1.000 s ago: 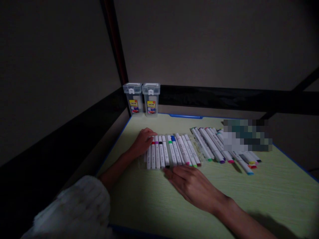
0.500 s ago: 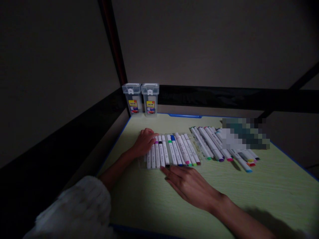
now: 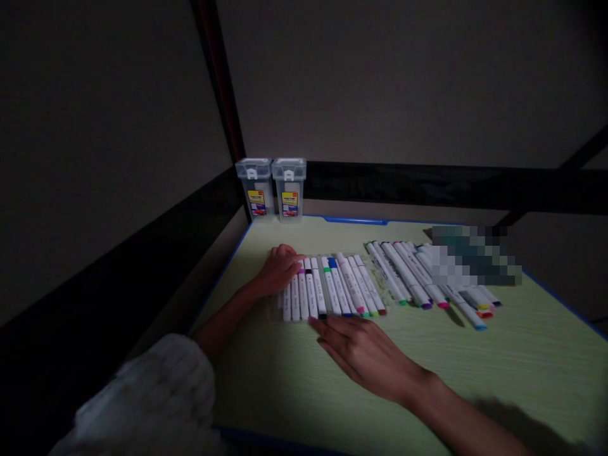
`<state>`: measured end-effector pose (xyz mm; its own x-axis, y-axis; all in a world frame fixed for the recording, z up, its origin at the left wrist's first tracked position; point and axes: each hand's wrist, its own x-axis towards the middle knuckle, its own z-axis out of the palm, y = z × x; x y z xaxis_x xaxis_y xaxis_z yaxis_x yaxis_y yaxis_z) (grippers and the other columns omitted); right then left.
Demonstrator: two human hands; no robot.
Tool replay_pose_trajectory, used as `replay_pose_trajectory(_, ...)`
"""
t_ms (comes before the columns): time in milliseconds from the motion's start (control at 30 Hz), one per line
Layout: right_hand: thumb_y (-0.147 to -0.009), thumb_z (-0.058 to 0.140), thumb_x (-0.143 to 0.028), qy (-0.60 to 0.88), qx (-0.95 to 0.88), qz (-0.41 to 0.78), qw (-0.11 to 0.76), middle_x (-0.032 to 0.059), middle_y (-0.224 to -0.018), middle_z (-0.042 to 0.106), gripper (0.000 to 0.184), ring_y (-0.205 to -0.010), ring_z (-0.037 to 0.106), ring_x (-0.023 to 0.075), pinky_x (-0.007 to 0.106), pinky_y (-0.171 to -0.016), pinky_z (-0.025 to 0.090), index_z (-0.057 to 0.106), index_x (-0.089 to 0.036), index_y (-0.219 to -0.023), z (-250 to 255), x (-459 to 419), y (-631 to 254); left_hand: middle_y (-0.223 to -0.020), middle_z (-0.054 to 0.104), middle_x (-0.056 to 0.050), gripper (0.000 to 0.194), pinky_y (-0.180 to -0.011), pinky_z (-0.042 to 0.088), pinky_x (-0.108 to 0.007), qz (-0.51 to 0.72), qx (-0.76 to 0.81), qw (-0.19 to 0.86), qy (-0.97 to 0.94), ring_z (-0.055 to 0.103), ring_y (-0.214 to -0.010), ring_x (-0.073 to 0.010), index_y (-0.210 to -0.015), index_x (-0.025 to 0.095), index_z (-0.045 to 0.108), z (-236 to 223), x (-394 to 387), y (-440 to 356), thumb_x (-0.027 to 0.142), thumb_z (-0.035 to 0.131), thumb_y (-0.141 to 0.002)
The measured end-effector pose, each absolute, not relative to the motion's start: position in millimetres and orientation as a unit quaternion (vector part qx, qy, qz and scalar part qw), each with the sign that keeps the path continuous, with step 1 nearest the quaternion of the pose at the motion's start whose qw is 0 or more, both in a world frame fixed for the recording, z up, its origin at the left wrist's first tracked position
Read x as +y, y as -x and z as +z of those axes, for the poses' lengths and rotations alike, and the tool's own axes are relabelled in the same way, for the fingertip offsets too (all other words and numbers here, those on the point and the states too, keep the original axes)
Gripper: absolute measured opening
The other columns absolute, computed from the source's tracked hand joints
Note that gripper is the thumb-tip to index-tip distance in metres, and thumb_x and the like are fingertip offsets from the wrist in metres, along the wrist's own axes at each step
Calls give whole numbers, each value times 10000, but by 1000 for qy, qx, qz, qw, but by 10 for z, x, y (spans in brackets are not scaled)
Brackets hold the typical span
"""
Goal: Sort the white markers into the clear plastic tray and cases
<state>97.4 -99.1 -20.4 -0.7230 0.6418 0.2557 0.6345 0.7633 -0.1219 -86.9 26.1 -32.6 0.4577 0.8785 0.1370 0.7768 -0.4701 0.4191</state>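
Note:
White-barrelled markers (image 3: 313,291) lie side by side in a row on the table, with a clear plastic sheet or tray showing at the edges. Several have coloured bands or tips: purple, black, green, blue, pink. My left hand (image 3: 281,272) rests at the row's left end, one finger stretched over the upper ends of the leftmost markers; its other fingers are partly hidden. Along the near ends of the row lies my right hand (image 3: 356,348), fingers extended, the index fingertip by a marker's bottom end. It grasps nothing visible.
A second, looser group of markers (image 3: 413,278) lies to the right, some overlapping. Beside it is a pixelated dark green object (image 3: 475,253). Two clear lidded boxes (image 3: 254,190) with yellow labels stand at the back left corner. The pale green table (image 3: 266,392) has a blue edge.
The whole view has shifted slightly, so everything sits a little further right. Both hands keep practically the same place against the marker row.

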Motion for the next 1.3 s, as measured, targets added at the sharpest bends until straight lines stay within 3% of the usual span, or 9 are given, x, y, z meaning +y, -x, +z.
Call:
replay_pose_trajectory(700,-873,347,-130,352,-928,31,116,82,-867,619,345,-743,592,192,319,-620,447,505,-96,-1178,-204,-984,-991,-1028,443,-70,364,-952,298,-362,193,500,177,-825,390,-1017,-206,-1080,169,582,-368,317,893,240,379,-786)
replay_pose_trajectory(1033,-860,355,-118,343,-930,19,131,93,-839,623,352,-710,585,176,307,-597,425,513,-94,-1174,-228,-981,-1002,-996,537,-60,316,-944,320,-371,258,476,217,-812,457,-1012,-205,-986,167,607,-318,310,909,232,403,-753)
replay_pose_trajectory(1300,-863,354,-116,345,-930,25,125,93,-867,626,359,-744,594,183,314,-624,447,499,-106,-1192,-221,-973,-999,-807,624,-39,226,-730,443,-294,384,448,337,-733,571,-772,-161,-839,134,592,-294,290,880,257,441,-725)
